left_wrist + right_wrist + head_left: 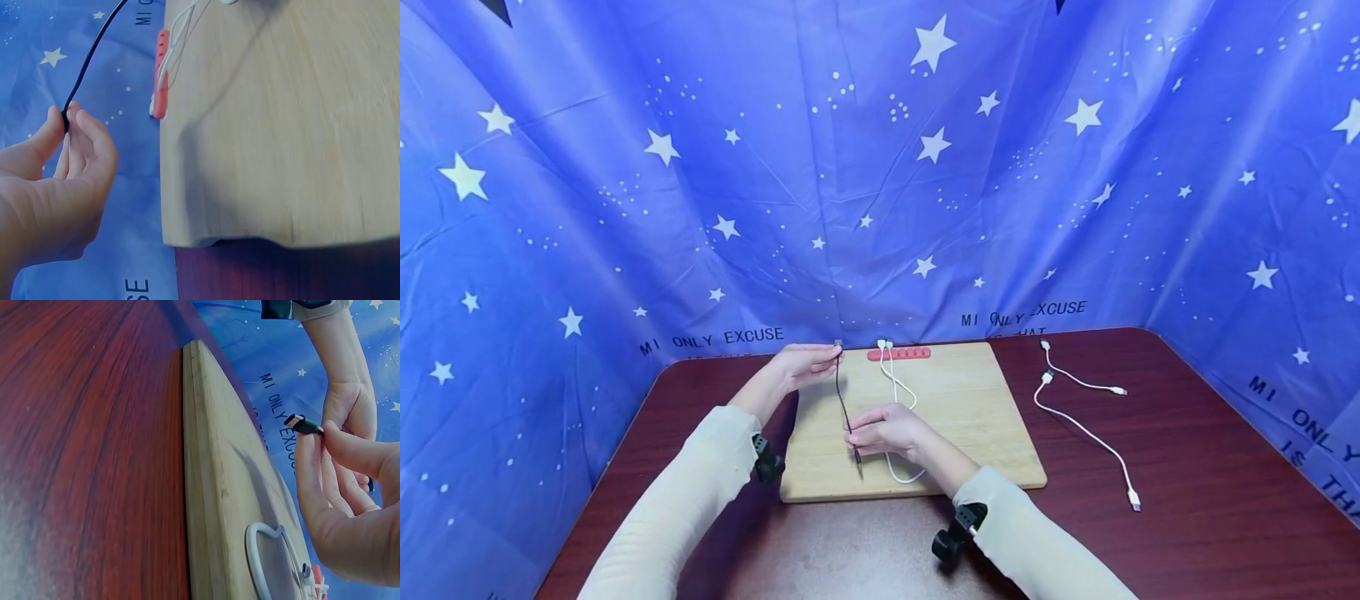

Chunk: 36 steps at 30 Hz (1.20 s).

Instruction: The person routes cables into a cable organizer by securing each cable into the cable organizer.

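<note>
A short black USB cable (840, 386) stretches between my two hands above the left part of the wooden board (962, 433). My left hand (805, 365) pinches its far end between thumb and fingertips, near the board's back left corner. Lower down, my right hand (887, 432) pinches the near end. In the right wrist view, the black plug (303, 424) sticks out past those fingertips with its metal tip showing. A red cable holder strip (898, 353) lies along the board's back edge. White cables (904, 392) sit in its left slots and trail down the board, partly behind my right hand.
Two more white cables, a shorter one (1078, 377) and a longer one (1090, 435), lie on the dark red table (1187, 467) right of the board. A blue star-print curtain (880, 167) hangs behind and along both sides.
</note>
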Motion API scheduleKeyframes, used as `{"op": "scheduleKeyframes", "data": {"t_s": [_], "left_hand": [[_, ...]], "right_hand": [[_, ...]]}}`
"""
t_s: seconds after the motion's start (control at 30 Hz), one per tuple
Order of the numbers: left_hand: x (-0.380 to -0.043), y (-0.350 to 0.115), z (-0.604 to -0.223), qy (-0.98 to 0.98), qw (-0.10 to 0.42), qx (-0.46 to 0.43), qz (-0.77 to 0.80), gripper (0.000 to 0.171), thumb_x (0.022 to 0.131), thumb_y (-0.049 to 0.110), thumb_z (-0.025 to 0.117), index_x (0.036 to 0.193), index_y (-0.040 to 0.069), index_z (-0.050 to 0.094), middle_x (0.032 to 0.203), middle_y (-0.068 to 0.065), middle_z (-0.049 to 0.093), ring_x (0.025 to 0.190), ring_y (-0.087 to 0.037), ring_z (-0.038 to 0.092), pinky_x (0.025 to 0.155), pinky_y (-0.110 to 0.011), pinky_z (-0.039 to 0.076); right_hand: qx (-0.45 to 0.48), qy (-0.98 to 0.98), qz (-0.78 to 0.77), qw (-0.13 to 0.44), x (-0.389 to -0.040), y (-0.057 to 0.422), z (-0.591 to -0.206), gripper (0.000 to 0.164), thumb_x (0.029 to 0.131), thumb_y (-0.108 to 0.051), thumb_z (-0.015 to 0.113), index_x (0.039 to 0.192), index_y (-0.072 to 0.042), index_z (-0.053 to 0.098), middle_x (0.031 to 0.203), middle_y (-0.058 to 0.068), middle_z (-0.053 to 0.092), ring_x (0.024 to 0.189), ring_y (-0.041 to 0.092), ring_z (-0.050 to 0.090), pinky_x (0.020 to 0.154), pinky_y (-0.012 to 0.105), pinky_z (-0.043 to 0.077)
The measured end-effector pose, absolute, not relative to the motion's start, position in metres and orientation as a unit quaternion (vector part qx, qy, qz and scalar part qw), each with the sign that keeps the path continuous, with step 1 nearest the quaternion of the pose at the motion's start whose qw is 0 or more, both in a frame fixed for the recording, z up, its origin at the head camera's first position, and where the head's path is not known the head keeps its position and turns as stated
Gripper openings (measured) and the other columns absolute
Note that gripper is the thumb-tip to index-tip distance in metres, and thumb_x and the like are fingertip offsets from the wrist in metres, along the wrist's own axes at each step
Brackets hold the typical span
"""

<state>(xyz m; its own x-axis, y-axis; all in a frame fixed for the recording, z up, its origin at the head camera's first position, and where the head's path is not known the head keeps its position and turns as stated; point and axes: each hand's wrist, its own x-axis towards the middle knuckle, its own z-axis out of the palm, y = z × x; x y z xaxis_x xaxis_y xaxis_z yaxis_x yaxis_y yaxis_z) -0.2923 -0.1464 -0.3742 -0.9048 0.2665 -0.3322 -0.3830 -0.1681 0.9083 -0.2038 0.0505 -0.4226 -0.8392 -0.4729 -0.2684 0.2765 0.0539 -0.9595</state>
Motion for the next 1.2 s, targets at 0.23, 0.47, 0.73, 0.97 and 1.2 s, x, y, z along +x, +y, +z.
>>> {"op": "scheduleKeyframes", "data": {"t_s": [0.23, 0.47, 0.73, 0.97, 1.2], "left_hand": [[-0.293, -0.134, -0.377, 0.635, 0.169, -0.069, 0.751, 0.017, 0.092, -0.004, 0.061, 0.107, 0.000, 0.069, 0.070, 0.004, 0.072, 0.072, -0.005, 0.069, 0.083, -0.021, 0.060], [-0.295, -0.121, -0.383, 0.652, 0.114, -0.085, 0.745, 0.039, 0.089, -0.005, 0.065, 0.127, -0.012, 0.057, 0.067, 0.005, 0.070, 0.071, -0.007, 0.069, 0.094, -0.031, 0.058], [-0.295, -0.108, -0.384, 0.663, 0.081, -0.085, 0.740, 0.040, 0.088, -0.004, 0.067, 0.126, -0.013, 0.058, 0.072, 0.003, 0.071, 0.069, -0.004, 0.068, 0.099, -0.036, 0.055], [-0.301, -0.095, -0.382, 0.662, 0.078, -0.085, 0.741, 0.038, 0.086, -0.006, 0.069, 0.123, -0.011, 0.060, 0.086, -0.007, 0.075, 0.074, -0.008, 0.069, 0.103, -0.040, 0.053], [-0.304, -0.082, -0.382, 0.661, 0.094, -0.092, 0.738, 0.040, 0.086, -0.003, 0.070, 0.125, -0.008, 0.061, 0.113, -0.022, 0.072, 0.070, -0.009, 0.070, 0.096, -0.033, 0.057]], "right_hand": [[-0.075, 0.673, -0.682, 0.277, -0.202, 0.062, -0.419, 0.036, 0.088, 0.006, 0.064, 0.122, 0.016, 0.058, 0.091, 0.007, 0.077, 0.079, 0.010, 0.071, 0.086, 0.032, 0.062], [-0.057, 0.669, -0.688, 0.273, -0.202, 0.070, -0.419, 0.036, 0.089, 0.005, 0.063, 0.123, 0.016, 0.058, 0.078, -0.005, 0.074, 0.073, 0.004, 0.068, 0.075, 0.020, 0.061], [-0.029, 0.667, -0.698, 0.261, -0.202, 0.083, -0.422, 0.036, 0.090, 0.005, 0.061, 0.123, 0.017, 0.056, 0.075, -0.007, 0.071, 0.072, 0.003, 0.067, 0.070, 0.016, 0.058], [0.009, 0.666, -0.706, 0.242, -0.203, 0.092, -0.420, 0.034, 0.088, 0.007, 0.063, 0.121, 0.017, 0.058, 0.073, -0.005, 0.071, 0.072, 0.005, 0.069, 0.072, 0.019, 0.061], [0.011, 0.671, -0.701, 0.240, -0.206, 0.103, -0.420, 0.038, 0.088, 0.007, 0.063, 0.123, 0.018, 0.055, 0.074, -0.004, 0.072, 0.073, 0.006, 0.070, 0.075, 0.024, 0.063]]}}
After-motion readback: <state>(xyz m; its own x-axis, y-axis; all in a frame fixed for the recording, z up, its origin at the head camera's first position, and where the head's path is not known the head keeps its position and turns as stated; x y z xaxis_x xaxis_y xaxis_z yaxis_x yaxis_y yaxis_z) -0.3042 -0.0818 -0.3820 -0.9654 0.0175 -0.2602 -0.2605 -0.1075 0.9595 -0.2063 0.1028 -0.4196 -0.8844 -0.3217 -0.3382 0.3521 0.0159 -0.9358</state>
